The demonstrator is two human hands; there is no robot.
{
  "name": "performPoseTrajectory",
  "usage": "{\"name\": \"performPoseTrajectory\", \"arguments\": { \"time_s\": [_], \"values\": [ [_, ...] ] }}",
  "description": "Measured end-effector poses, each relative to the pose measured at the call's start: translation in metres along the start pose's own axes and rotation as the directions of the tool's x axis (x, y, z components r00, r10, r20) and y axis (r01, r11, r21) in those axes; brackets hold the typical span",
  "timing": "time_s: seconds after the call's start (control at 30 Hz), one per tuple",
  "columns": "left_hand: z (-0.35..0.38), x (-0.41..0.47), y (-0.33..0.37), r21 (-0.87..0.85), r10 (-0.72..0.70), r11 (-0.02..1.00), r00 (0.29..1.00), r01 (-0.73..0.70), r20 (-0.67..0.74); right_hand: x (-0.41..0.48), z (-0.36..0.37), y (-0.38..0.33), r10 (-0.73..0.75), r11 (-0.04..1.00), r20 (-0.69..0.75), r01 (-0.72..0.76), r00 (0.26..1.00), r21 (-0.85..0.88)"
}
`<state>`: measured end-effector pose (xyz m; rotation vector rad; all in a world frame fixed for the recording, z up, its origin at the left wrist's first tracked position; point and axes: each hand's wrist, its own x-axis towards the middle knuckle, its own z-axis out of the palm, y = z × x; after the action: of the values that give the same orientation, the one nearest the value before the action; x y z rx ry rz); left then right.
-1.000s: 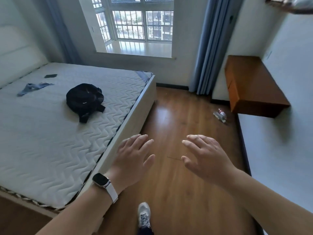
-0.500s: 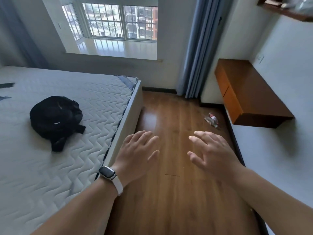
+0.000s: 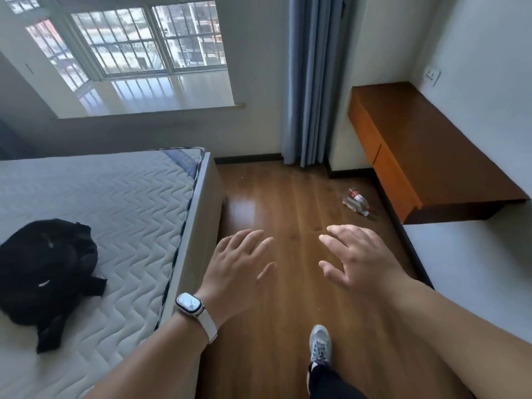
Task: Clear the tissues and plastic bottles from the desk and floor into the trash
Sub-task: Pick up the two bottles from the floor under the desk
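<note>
A clear plastic bottle (image 3: pixel 356 202) with a red cap and label lies on its side on the wooden floor, close to the front corner of the wall-mounted wooden desk (image 3: pixel 426 156). My left hand (image 3: pixel 240 264), with a watch on its wrist, is held out in the air with relaxed fingers and holds nothing. My right hand (image 3: pixel 355 256) is stretched out beside it, fingers spread and empty, well short of the bottle. No tissues or trash bin appear in view.
A bed with a quilted mattress (image 3: pixel 100 214) fills the left side, with a black backpack (image 3: pixel 46 272) on it. Blue curtains (image 3: pixel 313 82) hang by the window. My shoe (image 3: pixel 319 345) is on the floor between the bed and the white wall on the right.
The view has moved forward and turned right, so the bottle and desk look nearer. Both hands stay out in front, empty. My foot has stepped into view.
</note>
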<state>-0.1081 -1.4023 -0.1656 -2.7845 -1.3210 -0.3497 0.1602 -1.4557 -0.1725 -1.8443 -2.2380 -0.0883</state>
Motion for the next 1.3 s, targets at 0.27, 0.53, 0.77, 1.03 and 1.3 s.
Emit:
{"name": "performPoseTrajectory", "arguments": {
  "time_s": [0.27, 0.53, 0.77, 1.03, 1.3],
  "values": [
    [0.011, 0.152, -0.03, 0.037, 0.0, 0.999, 1.0, 0.002, -0.031, 0.131, 0.006, 0.1, -0.05, 0.999, -0.002, 0.05, 0.999, 0.005],
    [0.03, 0.242, -0.078, 0.056, 0.009, 0.998, 1.0, -0.008, -0.009, 0.212, 0.016, 0.146, 0.018, 0.999, 0.039, -0.019, 0.999, 0.032],
    [0.062, 0.325, -0.136, -0.012, 0.085, 0.996, 0.996, -0.085, -0.027, 0.287, 0.041, 0.173, 0.094, 0.996, 0.07, -0.093, 0.993, -0.009],
    [0.086, 0.454, -0.256, -0.084, 0.236, 0.968, 0.971, -0.238, -0.035, 0.406, 0.068, 0.175, 0.314, 0.947, 0.094, -0.304, 0.945, -0.105],
    [0.097, 0.557, -0.343, -0.108, 0.382, 0.914, 0.92, -0.39, -0.084, 0.502, 0.072, 0.164, 0.46, 0.882, 0.058, -0.448, 0.886, -0.146]
  ]
}}
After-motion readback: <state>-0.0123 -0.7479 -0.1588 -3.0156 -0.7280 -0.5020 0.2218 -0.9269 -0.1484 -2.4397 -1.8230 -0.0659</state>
